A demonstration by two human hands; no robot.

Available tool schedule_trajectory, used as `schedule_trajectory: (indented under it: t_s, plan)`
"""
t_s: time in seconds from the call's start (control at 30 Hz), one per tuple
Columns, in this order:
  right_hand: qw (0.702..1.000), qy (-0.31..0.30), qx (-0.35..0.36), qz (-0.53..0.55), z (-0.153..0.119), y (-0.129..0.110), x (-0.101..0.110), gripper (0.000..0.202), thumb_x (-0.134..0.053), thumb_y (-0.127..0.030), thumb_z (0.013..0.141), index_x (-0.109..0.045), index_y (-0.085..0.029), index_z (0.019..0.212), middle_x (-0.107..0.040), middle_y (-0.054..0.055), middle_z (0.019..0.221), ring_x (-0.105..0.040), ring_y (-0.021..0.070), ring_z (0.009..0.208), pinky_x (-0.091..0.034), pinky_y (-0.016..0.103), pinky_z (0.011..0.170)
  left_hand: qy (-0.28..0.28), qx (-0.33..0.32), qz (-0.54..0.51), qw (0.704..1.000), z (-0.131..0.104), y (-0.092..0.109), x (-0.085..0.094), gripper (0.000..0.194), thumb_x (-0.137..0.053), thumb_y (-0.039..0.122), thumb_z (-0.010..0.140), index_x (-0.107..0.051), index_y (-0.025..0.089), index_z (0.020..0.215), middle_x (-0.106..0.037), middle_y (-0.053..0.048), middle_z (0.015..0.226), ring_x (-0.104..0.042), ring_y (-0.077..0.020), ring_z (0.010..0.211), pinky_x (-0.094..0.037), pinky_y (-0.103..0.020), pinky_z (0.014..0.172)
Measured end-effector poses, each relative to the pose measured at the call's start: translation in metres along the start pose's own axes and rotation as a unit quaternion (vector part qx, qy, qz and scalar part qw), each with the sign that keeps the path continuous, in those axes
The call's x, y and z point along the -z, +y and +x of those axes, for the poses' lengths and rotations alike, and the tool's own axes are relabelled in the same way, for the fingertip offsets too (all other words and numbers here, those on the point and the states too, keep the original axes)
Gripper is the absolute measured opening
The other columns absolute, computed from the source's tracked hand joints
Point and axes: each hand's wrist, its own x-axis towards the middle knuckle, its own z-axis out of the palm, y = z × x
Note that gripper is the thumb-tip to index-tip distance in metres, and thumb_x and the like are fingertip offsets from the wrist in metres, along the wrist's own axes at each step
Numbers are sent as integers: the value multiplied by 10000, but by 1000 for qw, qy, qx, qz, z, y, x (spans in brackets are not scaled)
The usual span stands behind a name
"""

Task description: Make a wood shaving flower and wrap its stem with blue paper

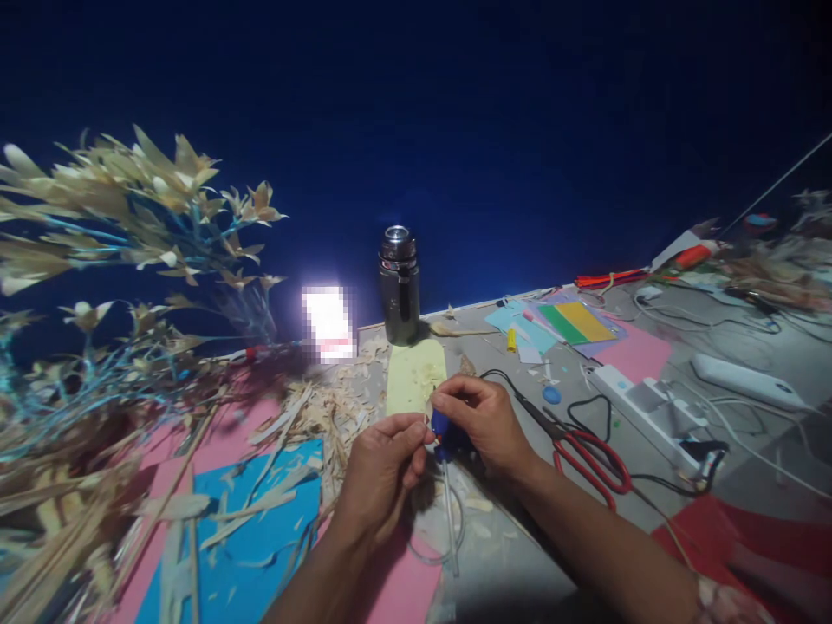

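Observation:
My left hand (388, 459) is closed, thumb and forefinger pinched together, in the middle of the head view. Beside it my right hand (484, 422) is also pinched, its fingertips close above the left ones. Whatever lies between the fingertips is pale and too small to name. A tool with a blue handle (440, 422) and a thin straight shaft, like a screwdriver, shows just below the fingers. I cannot tell whether a hand touches it. Beyond the hands lies a pale yellow strip (416, 373) with small bits on it. A thin loop of wire or tube (463, 529) is near the shaft.
A dark metal thermos (399, 299) stands at the back edge. Red-handled scissors (588, 464) and a white power strip (640, 420) lie right. Pale flowers on blue stems (175, 204) rise left, above dry husk strips (331, 416) and a blue sheet (260, 529).

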Motion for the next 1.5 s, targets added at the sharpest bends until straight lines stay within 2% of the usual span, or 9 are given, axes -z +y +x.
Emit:
schedule_trajectory:
  t_s: [0.23, 0.47, 0.7, 0.87, 1.07, 1.17, 1.23, 1.4, 1.5]
  plan:
    - [997, 22, 53, -53, -2, 1, -6, 147, -736, -308, 771, -747, -185, 691, -661, 8, 678, -535, 135, 592, -419, 265, 568, 15, -20, 30, 999, 0, -2, -3, 337, -917, 345, 584, -747, 107, 751, -689, -36, 539, -472, -49, 346, -304, -153, 370]
    - [994, 18, 79, -73, -3, 5, -7, 144, -719, -289, 797, -742, -189, 696, -660, 13, 689, -554, 144, 624, -423, 274, 593, 2, -23, 40, 999, -2, -2, -5, 303, -877, 360, 630, -714, 122, 722, -647, -16, 473, -424, -51, 302, -235, -160, 349]
    - [999, 8, 34, -19, -2, 8, -1, 164, -726, -352, 798, -755, -190, 790, -693, 17, 713, -573, 152, 629, -458, 270, 588, -9, 28, -14, 999, -2, 0, -1, 287, -867, 328, 642, -652, 144, 689, -607, 14, 497, -403, -37, 345, -249, -147, 356]
    - [1000, 9, -12, -5, 1, 13, 2, 201, -743, -382, 780, -737, -183, 757, -675, 12, 693, -567, 151, 618, -454, 266, 575, -29, 85, -63, 994, 0, 1, 4, 269, -839, 292, 660, -611, 150, 641, -502, 52, 464, -322, -23, 357, -201, -136, 353]
    - [999, -19, -27, -18, 0, 19, -4, 193, -739, -363, 760, -743, -171, 742, -664, 2, 655, -548, 146, 619, -426, 267, 599, -46, 105, -63, 991, 2, -2, 6, 266, -798, 300, 694, -596, 151, 605, -439, 58, 426, -302, -29, 355, -197, -142, 370]
    - [998, -57, -35, -5, -2, 21, -4, 173, -732, -343, 757, -740, -170, 748, -658, 0, 652, -548, 146, 622, -420, 263, 596, -21, 54, -2, 998, 0, -4, 4, 278, -798, 343, 708, -609, 162, 615, -470, 49, 423, -325, -44, 348, -234, -161, 376]
    - [996, -78, -36, 9, -4, 21, -3, 158, -715, -323, 761, -747, -170, 785, -656, -1, 667, -549, 143, 622, -417, 261, 598, 23, -30, 78, 996, -3, -6, 3, 245, -793, 369, 733, -662, 174, 665, -521, 33, 439, -373, -72, 354, -275, -186, 384]
    - [996, -87, 5, -22, -9, 19, 2, 145, -698, -312, 783, -728, -171, 795, -581, -24, 636, -479, 122, 580, -361, 252, 569, 125, -291, 256, 913, -12, -5, 4, 52, -773, 262, 754, -783, 239, 709, -702, -32, 679, -615, -176, 631, -488, -268, 616]
    - [994, -93, 41, -39, -12, 18, 3, 124, -707, -285, 786, -705, -169, 742, -583, -17, 664, -456, 111, 574, -340, 244, 548, 138, -339, 267, 891, -13, -7, 6, 78, -765, 222, 755, -796, 275, 706, -720, -28, 735, -640, -194, 694, -517, -300, 719]
